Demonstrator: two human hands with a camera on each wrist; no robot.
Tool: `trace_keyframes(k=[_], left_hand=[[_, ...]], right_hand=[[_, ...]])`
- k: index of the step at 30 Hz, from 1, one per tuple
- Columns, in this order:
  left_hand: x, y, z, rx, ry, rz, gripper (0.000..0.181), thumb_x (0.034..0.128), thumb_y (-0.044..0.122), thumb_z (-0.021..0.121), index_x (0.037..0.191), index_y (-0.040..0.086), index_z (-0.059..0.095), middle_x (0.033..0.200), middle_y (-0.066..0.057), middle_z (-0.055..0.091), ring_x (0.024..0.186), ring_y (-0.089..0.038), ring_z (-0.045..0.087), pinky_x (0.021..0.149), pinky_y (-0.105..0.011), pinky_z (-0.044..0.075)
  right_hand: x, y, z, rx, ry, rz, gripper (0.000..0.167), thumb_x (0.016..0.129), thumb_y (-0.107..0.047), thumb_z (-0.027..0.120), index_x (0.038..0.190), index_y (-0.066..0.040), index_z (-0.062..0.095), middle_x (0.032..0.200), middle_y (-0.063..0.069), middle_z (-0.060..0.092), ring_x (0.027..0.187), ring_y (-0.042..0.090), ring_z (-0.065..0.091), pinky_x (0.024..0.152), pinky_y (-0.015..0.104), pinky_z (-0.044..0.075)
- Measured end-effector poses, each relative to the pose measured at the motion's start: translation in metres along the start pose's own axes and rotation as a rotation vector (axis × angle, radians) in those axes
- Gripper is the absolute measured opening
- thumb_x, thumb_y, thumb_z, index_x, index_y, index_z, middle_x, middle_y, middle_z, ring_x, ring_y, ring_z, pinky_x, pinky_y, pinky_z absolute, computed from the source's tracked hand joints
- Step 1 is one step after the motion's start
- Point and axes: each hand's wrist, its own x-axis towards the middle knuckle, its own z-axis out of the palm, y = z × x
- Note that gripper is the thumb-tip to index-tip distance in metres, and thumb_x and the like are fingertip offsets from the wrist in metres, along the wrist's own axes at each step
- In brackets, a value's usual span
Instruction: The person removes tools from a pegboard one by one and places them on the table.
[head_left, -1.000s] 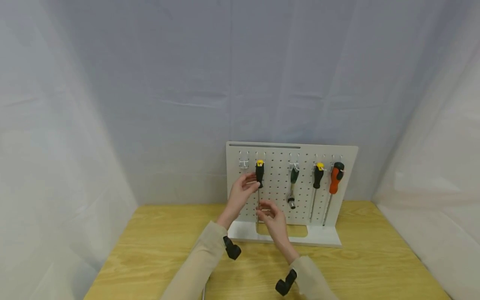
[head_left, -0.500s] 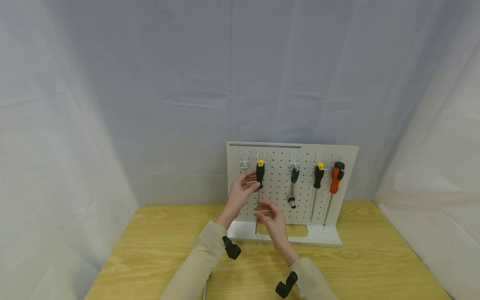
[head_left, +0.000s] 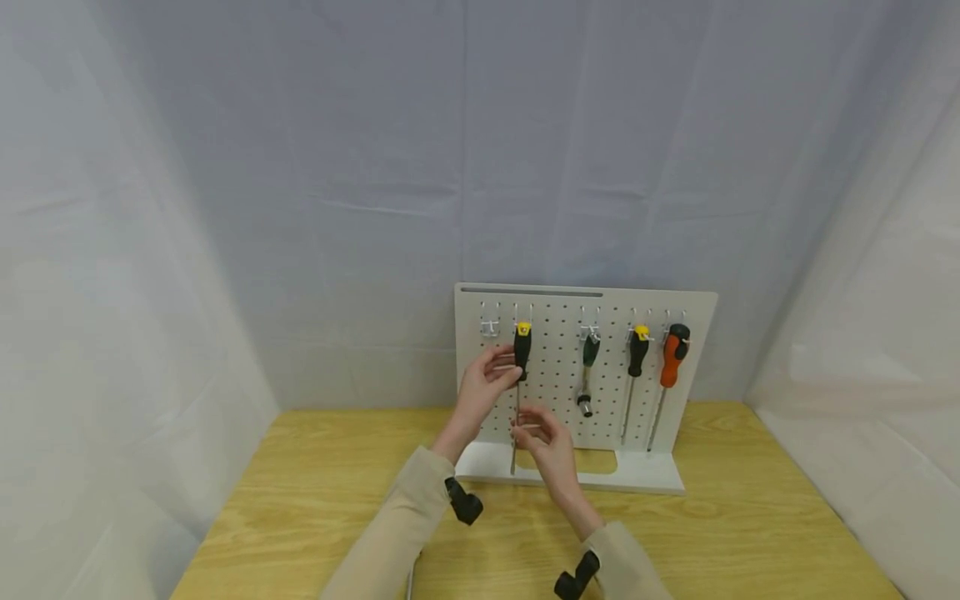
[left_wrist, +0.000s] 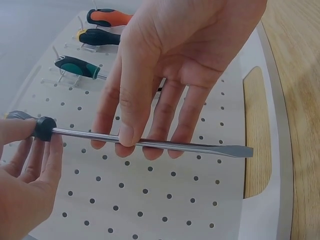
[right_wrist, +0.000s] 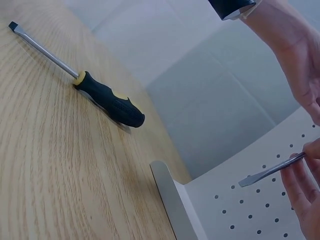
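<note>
In the head view a flat-blade screwdriver (head_left: 522, 350) with a black handle and yellow end stands nearly upright before the white pegboard (head_left: 555, 375). My left hand (head_left: 478, 392) grips the lower handle between thumb and fingers. Lower down, my right hand (head_left: 551, 446) pinches the steel shaft, its thumb laid across it in the left wrist view. The flat tip (left_wrist: 240, 151) sticks out below the right hand. A hook (head_left: 523, 312) shows just above the handle; whether the handle still touches it I cannot tell.
A bare hook (head_left: 490, 327) is at the board's left. A green-handled ratchet (head_left: 588, 358), a black-and-yellow screwdriver (head_left: 637, 354) and an orange screwdriver (head_left: 673, 358) hang to the right. Another black screwdriver (right_wrist: 107, 100) lies on the wooden table, mostly behind my left arm in the head view.
The screwdriver has come slightly downward, its tip swinging out from the board towards me. Both hands keep their hold and have shifted only a little.
</note>
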Motion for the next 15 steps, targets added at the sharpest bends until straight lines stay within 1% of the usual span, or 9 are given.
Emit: trace_keyframes(k=[6,15], left_hand=[[-0.0038,0.0010,0.0006,-0.014,-0.002,-0.005,0.044,0.0974,0.003,0.065,0.140,-0.003,0.053,0.134,-0.024,0.061,0.120,-0.037,0.062,0.096,-0.038,0.058],[-0.0076,0.0017,0.0006,-0.026,-0.011,-0.007,0.044,0.0980,0.003,0.065,0.139,-0.004,0.052,0.134,-0.024,0.061,0.121,-0.037,0.062,0.097,-0.038,0.058]], right_hand=[[-0.0033,0.0005,-0.0017,0.012,-0.005,0.002,0.034,0.092,-0.001,0.072,0.125,0.004,0.063,0.112,0.025,0.065,0.086,0.013,0.068,0.075,0.030,0.063],[-0.0079,0.0001,-0.0033,-0.006,-0.003,-0.025,0.036,0.092,-0.003,0.073,0.125,0.007,0.062,0.109,0.021,0.067,0.085,0.011,0.069,0.074,0.028,0.063]])
